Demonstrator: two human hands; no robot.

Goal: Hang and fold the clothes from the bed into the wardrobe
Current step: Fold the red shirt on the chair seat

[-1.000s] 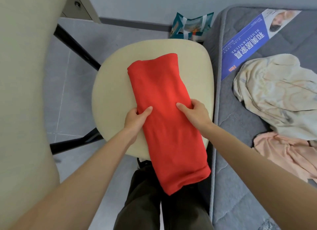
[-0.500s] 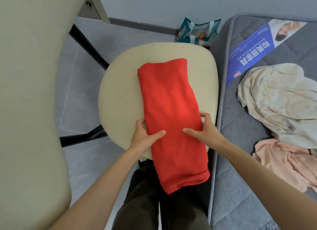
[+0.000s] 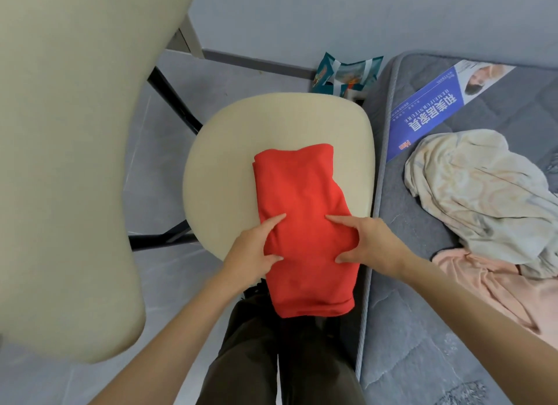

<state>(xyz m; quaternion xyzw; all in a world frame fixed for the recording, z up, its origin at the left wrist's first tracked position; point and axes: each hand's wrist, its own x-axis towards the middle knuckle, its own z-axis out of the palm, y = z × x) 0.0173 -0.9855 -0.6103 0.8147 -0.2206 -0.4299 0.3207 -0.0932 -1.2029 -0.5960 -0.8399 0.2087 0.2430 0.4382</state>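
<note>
A teal bag (image 3: 347, 75) lies behind the cream chair (image 3: 271, 126); blue leaflet (image 3: 422, 117) nearby.

Beyond thumb and forefinger, the fingers of the left hand (image 3: 252, 249) and right hand (image 3: 373, 244) are out of sight at the red garment's (image 3: 302, 217) edges. The picture's right edge cuts off the cream garment (image 3: 483, 199) and the pink garment (image 3: 489, 287) on the bed (image 3: 422, 329). The blue leaflet's (image 3: 428, 114) small print is too small to read. The chair seat (image 3: 271, 126) hides the foot of the snack bag (image 3: 347, 73).

We see a plain red folded garment (image 3: 302, 217) on a cream chair seat (image 3: 241, 138) with black chair legs (image 3: 172, 99). The mattress (image 3: 422, 329) is grey with quilted stitching, and its printed sheet (image 3: 422, 114) is blue with white lettering. The crumpled garment (image 3: 477, 193) is cream with faint peach and grey marbling, and the peach garment (image 3: 489, 287) is plain. Our trousers (image 3: 247, 359) are dark olive.
</note>
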